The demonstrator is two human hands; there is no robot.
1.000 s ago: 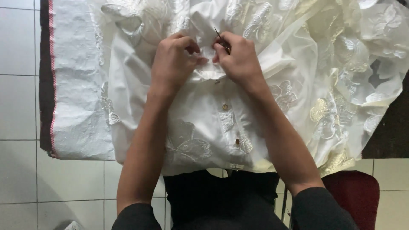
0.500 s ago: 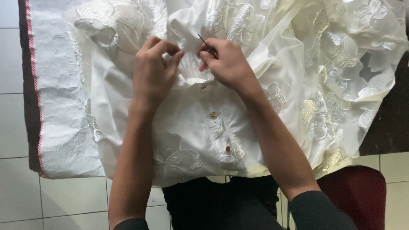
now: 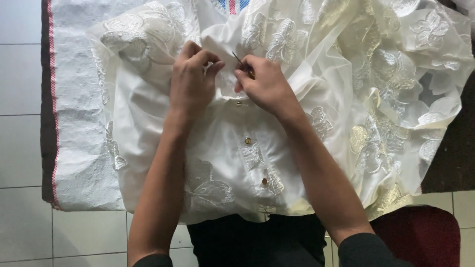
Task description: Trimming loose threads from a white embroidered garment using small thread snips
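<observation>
A cream embroidered garment [image 3: 277, 163] with small gold buttons down its front lies spread over a table. My left hand [image 3: 192, 84] pinches the fabric near the top of the button row. My right hand [image 3: 264, 85] is just beside it, gripping a thin sewing needle [image 3: 239, 60] that points up and left above the fabric. One gold button [image 3: 238, 104] sits right below both hands. Two more buttons [image 3: 248, 141] follow lower down the placket.
A white textured cloth with a red-dotted edge [image 3: 74, 123] covers the table under the garment. Sheer lace with floral motifs [image 3: 396, 84] bunches at the right. A dark red stool [image 3: 420, 235] stands at lower right on pale floor tiles [image 3: 20, 148].
Both hands and the garment sit a little lower and further right in view than before. The grip on the needle and the pinch on the fabric are unchanged.
</observation>
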